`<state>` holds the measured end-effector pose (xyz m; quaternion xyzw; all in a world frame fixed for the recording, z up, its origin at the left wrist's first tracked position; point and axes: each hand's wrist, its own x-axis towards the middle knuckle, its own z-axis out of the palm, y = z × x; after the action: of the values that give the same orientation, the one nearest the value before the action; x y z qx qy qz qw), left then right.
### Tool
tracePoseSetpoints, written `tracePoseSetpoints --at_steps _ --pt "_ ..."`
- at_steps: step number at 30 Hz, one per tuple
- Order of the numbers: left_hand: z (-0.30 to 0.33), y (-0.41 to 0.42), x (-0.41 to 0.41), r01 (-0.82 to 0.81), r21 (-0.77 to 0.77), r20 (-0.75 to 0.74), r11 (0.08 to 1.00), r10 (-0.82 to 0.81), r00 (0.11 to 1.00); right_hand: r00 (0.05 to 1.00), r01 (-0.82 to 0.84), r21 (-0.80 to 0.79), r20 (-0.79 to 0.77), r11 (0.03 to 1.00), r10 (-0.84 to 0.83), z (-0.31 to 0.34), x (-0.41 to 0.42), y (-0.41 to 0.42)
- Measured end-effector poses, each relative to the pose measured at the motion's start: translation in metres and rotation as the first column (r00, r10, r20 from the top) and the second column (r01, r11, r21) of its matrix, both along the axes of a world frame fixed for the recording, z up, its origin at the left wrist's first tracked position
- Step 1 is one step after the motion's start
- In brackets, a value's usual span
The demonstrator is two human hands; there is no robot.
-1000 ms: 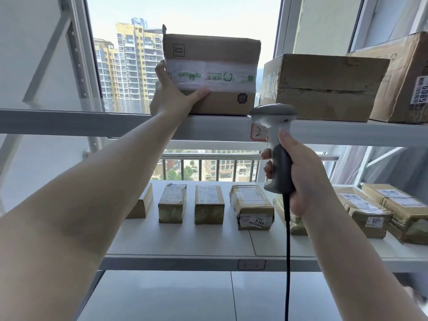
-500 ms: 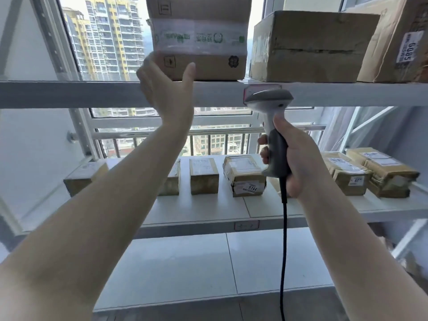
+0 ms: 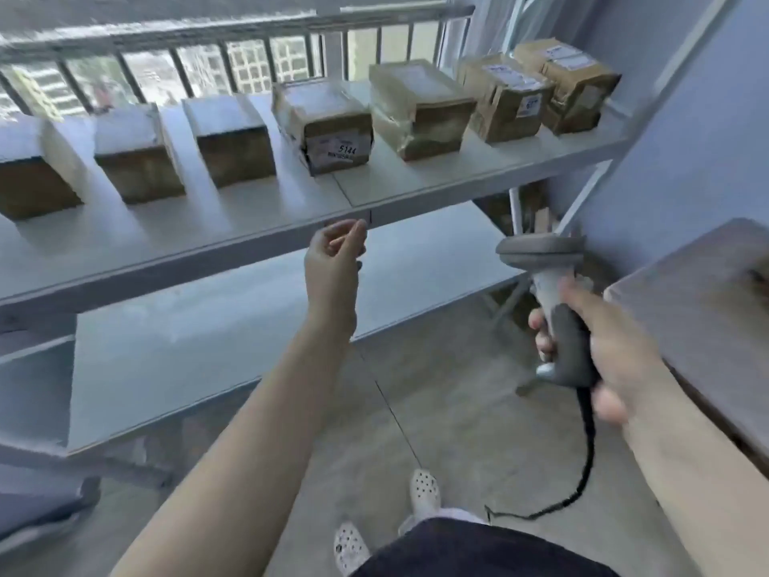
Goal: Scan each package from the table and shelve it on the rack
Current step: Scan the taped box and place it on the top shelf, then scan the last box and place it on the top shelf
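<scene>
cardboard packages [image 3: 337,131] on the rack [image 3: 249,226] look light, stiff, tape-slick; grab across the short sides. your left hand [image 3: 335,260] hangs loose and empty, right hand [image 3: 591,339] wrapped round the scanner [image 3: 545,264].

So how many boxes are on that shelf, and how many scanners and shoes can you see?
Boxes on the shelf: 7
Scanners: 1
Shoes: 2
Total: 10

Daylight from the window [image 3: 249,64] behind; motion blur throughout, wide-angle bending at edges.
</scene>
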<state>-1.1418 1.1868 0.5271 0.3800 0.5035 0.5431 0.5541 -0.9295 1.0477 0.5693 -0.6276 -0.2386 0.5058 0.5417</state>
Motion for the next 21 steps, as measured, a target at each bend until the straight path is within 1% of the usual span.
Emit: tracePoseSetpoints --at_steps 4,8,16,21 --pt "-0.056 -0.039 0.041 0.109 -0.211 -0.006 0.971 -0.113 0.994 0.980 0.198 -0.123 0.025 0.972 -0.196 -0.024 0.049 -0.065" --pt "-0.084 -0.075 0.086 0.250 -0.314 -0.028 0.916 -0.272 0.962 0.946 0.320 -0.155 0.008 0.935 -0.323 -0.041 0.086 -0.106" --pt "-0.099 -0.132 0.199 0.372 -0.366 -0.090 0.853 -0.431 0.898 0.892 0.433 -0.214 -0.037 0.876 -0.450 -0.063 0.172 -0.176" --pt "-0.106 -0.177 0.295 0.446 -0.418 -0.069 0.792 -0.516 0.854 0.858 0.488 -0.250 -0.037 0.836 -0.512 -0.071 0.245 -0.236"
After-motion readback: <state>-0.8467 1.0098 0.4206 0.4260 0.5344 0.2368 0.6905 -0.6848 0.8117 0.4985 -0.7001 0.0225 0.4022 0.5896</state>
